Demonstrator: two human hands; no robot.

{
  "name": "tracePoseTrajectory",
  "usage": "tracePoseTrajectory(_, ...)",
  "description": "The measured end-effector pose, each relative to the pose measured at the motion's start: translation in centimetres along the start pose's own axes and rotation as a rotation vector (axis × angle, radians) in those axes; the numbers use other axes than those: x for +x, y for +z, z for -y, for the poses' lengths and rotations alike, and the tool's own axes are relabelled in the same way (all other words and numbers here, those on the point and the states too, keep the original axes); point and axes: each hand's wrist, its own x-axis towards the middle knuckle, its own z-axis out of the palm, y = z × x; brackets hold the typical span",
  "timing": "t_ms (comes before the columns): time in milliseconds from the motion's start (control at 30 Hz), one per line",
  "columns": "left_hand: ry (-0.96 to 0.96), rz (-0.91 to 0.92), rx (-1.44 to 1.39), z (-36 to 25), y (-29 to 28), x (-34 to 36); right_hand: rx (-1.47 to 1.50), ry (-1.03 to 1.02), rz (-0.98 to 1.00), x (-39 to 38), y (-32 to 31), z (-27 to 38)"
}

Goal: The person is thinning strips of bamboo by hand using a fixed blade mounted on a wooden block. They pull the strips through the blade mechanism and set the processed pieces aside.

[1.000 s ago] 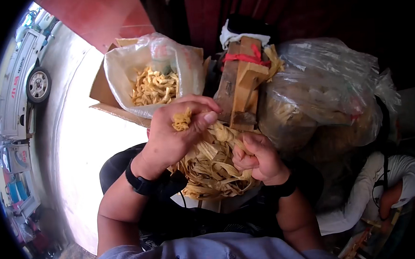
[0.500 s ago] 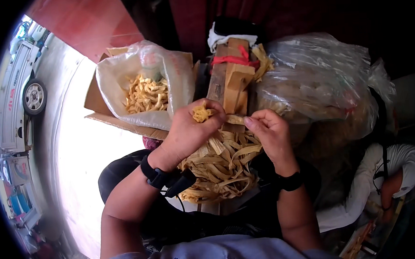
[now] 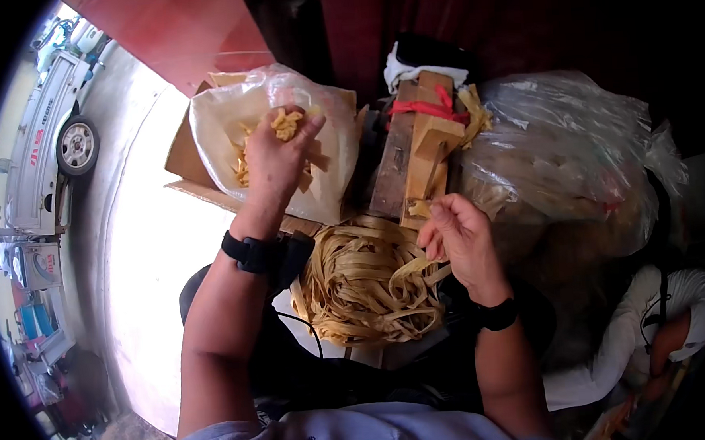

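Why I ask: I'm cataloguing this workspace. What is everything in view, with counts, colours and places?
Strip coil: one, tan, below centre
Short pieces: several, yellow, in bag
Plastic bag: one, whitish, in box
Cardboard box: one, brown, ahead left
Wooden stand: one, brown, ahead
Tie: one, red, on stand
Cloth: one, white, behind stand
Plastic cover: one, clear, right
Truck: one, white, far left
Panel: one, red, upper left
Other person: one, white-clothed, lower right
Shirt: one, grey-blue, lower edge
Wristbands: two, black, both wrists
Left hand: one, bare, over bag, short pieces in grip
Right hand: one, bare, beside coil, strip end in grip
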Motion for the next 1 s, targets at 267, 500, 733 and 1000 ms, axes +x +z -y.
tracePoseTrajectory(267, 0.136, 0.420, 0.412, -2.5, 0.1, -3.6, -0.215, -0.135, 0.135, 0.0, 1.7, -1.9)
tracePoseTrajectory(500, -0.110, 0.956, -0.273, -2.0, 2.3, -7.3, -0.109, -0.129, -0.027, -0.7, 2.2, -1.8)
tracePoseTrajectory(733, -0.202, 0.904, -0.027, -2.2, 0.9, -6.3, -0.535, -0.314, -0.109, -1.1, 1.2, -0.5)
tracePoseTrajectory(1000, -0.546, 0.962, -0.218, -1.6, 3.8, -10.0, -0.735, -0.747, 0.060, -1.5, 2.0, -0.2)
